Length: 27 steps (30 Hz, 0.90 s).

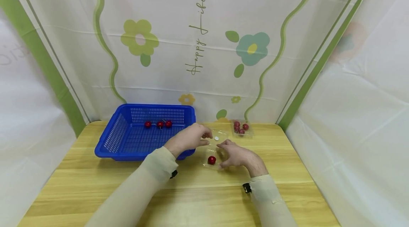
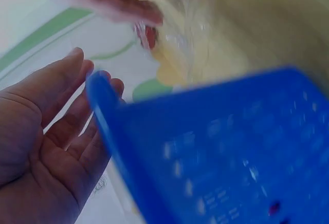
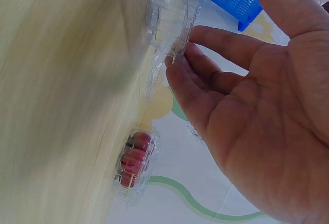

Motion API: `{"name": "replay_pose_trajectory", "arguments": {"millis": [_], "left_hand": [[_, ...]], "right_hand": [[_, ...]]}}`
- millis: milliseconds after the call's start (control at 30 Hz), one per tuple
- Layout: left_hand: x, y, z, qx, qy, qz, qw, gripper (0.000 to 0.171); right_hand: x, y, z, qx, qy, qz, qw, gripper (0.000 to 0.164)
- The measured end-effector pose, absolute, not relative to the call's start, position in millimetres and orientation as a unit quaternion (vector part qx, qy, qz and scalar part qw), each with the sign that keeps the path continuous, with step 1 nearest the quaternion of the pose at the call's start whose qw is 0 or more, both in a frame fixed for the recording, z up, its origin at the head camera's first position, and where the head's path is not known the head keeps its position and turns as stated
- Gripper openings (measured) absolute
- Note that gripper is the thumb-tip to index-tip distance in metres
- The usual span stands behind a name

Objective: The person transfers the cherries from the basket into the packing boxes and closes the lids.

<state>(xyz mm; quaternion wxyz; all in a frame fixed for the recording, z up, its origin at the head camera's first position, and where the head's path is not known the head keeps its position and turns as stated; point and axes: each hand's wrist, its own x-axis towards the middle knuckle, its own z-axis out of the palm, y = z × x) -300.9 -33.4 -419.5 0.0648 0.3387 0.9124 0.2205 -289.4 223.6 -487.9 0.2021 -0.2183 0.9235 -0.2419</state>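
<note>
A clear plastic clamshell box [image 1: 207, 166] lies opened out on the table between the two hands, its lid half towards the back. One red cherry [image 1: 212, 160] sits in its near half, and a white round sticker [image 1: 216, 138] shows on the far half. My right hand [image 1: 234, 154] is at the box's right side, fingertips right at its edge in the right wrist view. Just past the right rim of the blue basket [image 1: 108, 154], my left hand [image 1: 191, 137] hovers beside the lid half, fingers loosely bent with nothing between them.
Inside the basket lie 3 red cherries [image 1: 159, 124] with stems. Another clear box [image 1: 250, 134] with several cherries stands at the back right, near the printed curtain [image 1: 172, 60]. Curtains also close off both sides of the wooden table [image 1: 204, 202].
</note>
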Motion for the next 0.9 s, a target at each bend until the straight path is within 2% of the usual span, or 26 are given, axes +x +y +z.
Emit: {"name": "replay_pose_trajectory", "arguments": {"millis": [333, 900], "left_hand": [[-319, -73, -400, 0.297, 0.929, 0.212, 0.065, 0.020], [-352, -137, -379, 0.240, 0.946, 0.190, 0.104, 0.031]], "right_hand": [[-290, 224, -490, -0.224, 0.923, -0.242, 0.199, 0.094], [-290, 225, -491, -0.213, 0.923, -0.250, 0.202, 0.095]]}}
